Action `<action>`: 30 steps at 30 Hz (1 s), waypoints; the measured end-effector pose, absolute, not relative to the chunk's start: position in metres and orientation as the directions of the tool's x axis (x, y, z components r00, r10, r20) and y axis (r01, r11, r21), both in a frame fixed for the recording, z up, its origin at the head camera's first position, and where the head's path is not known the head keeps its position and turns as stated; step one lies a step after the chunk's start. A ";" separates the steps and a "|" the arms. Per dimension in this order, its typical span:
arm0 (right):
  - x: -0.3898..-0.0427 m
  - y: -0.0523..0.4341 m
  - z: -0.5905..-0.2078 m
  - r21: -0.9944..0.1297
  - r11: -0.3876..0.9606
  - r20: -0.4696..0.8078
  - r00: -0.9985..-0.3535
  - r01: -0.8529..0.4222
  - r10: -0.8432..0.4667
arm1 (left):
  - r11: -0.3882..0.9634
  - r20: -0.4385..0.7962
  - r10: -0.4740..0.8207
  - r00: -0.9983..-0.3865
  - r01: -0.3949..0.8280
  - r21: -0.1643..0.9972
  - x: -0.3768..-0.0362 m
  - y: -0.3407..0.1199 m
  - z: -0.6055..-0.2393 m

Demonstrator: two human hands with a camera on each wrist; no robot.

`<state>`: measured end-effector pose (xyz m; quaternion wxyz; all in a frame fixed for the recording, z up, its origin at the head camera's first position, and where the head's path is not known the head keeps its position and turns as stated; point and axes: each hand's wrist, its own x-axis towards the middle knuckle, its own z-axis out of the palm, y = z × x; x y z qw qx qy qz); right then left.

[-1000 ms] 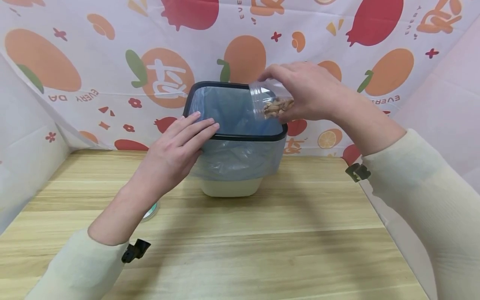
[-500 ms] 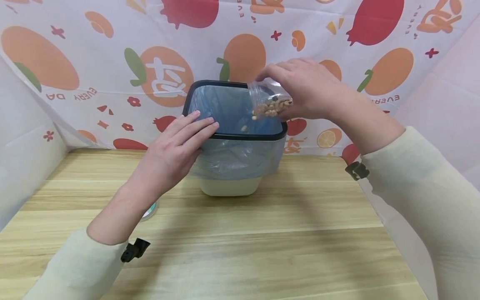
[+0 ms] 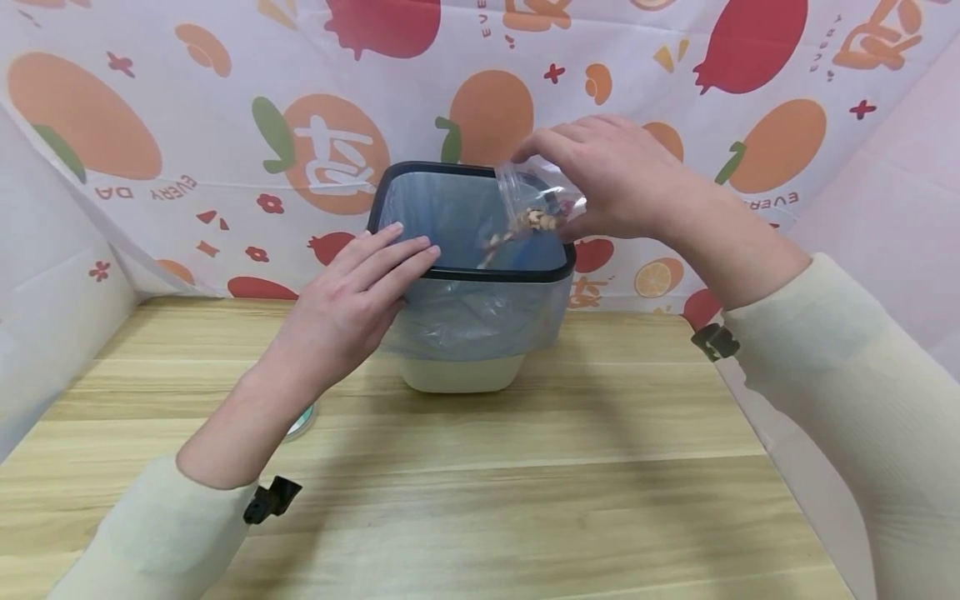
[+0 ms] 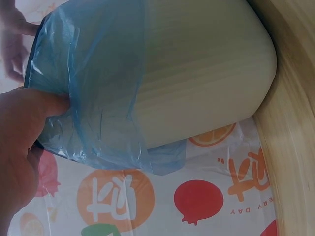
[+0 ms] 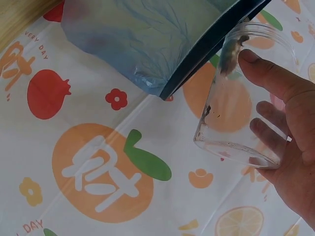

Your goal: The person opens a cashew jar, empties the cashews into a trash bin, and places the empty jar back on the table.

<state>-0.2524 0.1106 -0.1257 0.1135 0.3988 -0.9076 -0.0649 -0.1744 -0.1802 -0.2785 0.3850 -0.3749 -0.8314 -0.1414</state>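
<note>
In the head view, a cream trash can [image 3: 461, 377] with a black rim [image 3: 491, 276] stands upright, lined with a translucent blue bag [image 3: 480, 321]. My left hand [image 3: 348, 292] grips its near left rim; the left wrist view shows the thumb [image 4: 54, 103] on the bag outside. My right hand [image 3: 615, 179] holds a clear jar [image 5: 236, 113] over the far right rim, its mouth tipped down into the can. Shelled nuts [image 3: 535, 219] lie at the jar's mouth, and several blurred ones fall into the bag. The right wrist view shows dark specks on the jar wall.
A round, flat, clear-edged piece with green on it [image 3: 302, 422] lies on the wooden table [image 3: 480, 500], partly hidden behind my left forearm. Fruit-printed cloth [image 3: 615, 50] hangs right behind the can. Black clips sit on both sleeves.
Nuts have slid to the jar's mouth and pour into the can; far fewer show inside the jar now. My right hand has tipped the jar slightly more. My left hand stays put.
</note>
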 end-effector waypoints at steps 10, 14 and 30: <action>-0.251 0.109 -0.123 0.215 0.665 0.147 -0.650 -0.715 -0.746 | 0.681 0.748 0.510 -0.424 0.730 -0.051 -0.174 -0.181 -0.279; -0.250 0.108 -0.121 0.243 0.645 0.141 -0.631 -0.725 -0.763 | 0.679 0.752 0.507 -0.421 0.732 -0.047 -0.174 -0.181 -0.279; -0.242 0.101 -0.118 0.431 0.529 0.167 -0.512 -0.731 -0.843 | 0.680 0.750 0.509 -0.422 0.732 -0.050 -0.174 -0.181 -0.279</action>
